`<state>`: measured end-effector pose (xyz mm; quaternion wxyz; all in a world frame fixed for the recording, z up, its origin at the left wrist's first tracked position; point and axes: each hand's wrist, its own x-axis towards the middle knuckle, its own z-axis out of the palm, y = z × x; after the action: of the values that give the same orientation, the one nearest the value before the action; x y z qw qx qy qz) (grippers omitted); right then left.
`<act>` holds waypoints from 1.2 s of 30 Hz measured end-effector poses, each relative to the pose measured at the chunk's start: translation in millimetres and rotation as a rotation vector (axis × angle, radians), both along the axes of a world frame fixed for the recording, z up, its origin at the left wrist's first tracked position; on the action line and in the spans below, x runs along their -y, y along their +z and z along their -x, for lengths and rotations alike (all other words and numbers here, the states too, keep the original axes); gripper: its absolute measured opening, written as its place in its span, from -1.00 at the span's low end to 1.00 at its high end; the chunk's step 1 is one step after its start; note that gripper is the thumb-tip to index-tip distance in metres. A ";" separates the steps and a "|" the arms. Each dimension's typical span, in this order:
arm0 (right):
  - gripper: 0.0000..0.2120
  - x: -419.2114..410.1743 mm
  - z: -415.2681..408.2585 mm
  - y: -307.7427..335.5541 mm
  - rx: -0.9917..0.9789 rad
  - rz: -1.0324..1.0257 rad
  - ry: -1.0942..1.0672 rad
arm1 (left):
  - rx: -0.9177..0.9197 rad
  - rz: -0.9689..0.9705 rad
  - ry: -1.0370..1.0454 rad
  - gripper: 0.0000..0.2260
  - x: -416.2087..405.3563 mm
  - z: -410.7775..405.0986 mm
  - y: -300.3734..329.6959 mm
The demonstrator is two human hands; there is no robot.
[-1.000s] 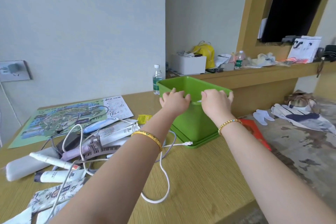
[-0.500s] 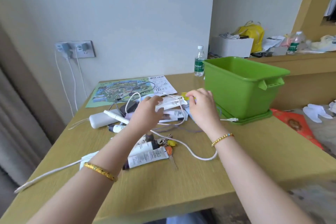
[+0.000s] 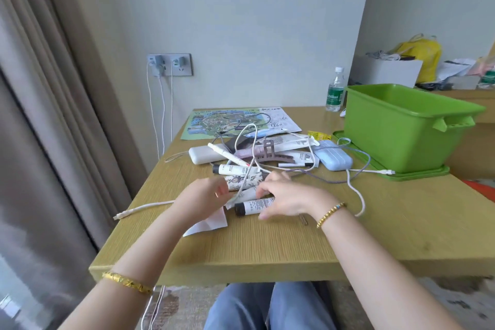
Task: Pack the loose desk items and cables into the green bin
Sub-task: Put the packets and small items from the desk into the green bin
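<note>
Both hands are down at the near edge of the clutter on the wooden tabletop (image 3: 267, 244). The left hand (image 3: 199, 202) hovers over a white sheet of paper (image 3: 211, 222), fingers loosely bent; whether they grip anything I cannot tell, as motion blurs them. The right hand (image 3: 288, 199) lies flat with fingers spread over a black-capped white tube (image 3: 253, 206), touching it. Beyond them sit a patterned tube (image 3: 243, 181), a brown hair claw (image 3: 270, 154), a pale blue case (image 3: 333, 158), a white power bank (image 3: 202, 155) and a looping white cable (image 3: 356, 193). The green bin (image 3: 399, 131) stands on its lid at the right, apart from the pile, with nothing visible inside. A map (image 3: 214, 123) lies behind the pile.
</note>
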<state>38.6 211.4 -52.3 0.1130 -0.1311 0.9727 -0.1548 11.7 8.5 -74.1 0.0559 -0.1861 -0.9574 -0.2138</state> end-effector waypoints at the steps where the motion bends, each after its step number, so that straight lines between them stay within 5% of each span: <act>1: -0.58 2.9 0.0 -1.8 -0.014 -0.037 -0.008 | 0.008 -0.005 -0.008 -0.90 1.9 -1.1 -4.1; 7: -0.63 10.6 1.3 -12.3 -0.169 -0.092 -0.077 | -0.160 0.113 0.039 -0.73 28.6 -5.9 -10.6; 11: -0.63 13.8 4.3 -14.5 -0.182 -0.124 -0.093 | 0.205 0.297 -0.016 -0.39 45.6 -14.1 -1.9; 14: -0.61 16.0 6.6 -15.3 -0.174 -0.134 -0.091 | 0.297 0.395 -0.049 -0.22 41.4 -22.3 -1.6; 20: -0.60 14.9 5.4 -17.2 -0.216 -0.135 -0.070 | -0.004 0.563 0.020 -0.75 12.0 -30.3 10.9; 23: -0.63 11.3 4.7 -16.5 -0.243 -0.096 -0.049 | 0.005 0.630 -0.004 -0.81 7.3 -24.7 25.3; 31: -0.62 1.1 9.5 3.7 -0.244 0.618 -0.149 | 0.040 -0.030 0.102 -0.77 19.4 -16.7 100.4; 36: -0.86 -15.0 10.4 24.3 -0.266 0.926 -0.263 | -0.113 -0.565 0.189 -0.71 -21.2 0.7 126.1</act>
<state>28.1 226.3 -28.0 -0.1026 -0.0625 0.8161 -0.5653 10.9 29.7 52.0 0.1784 -0.0851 -0.8685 -0.4546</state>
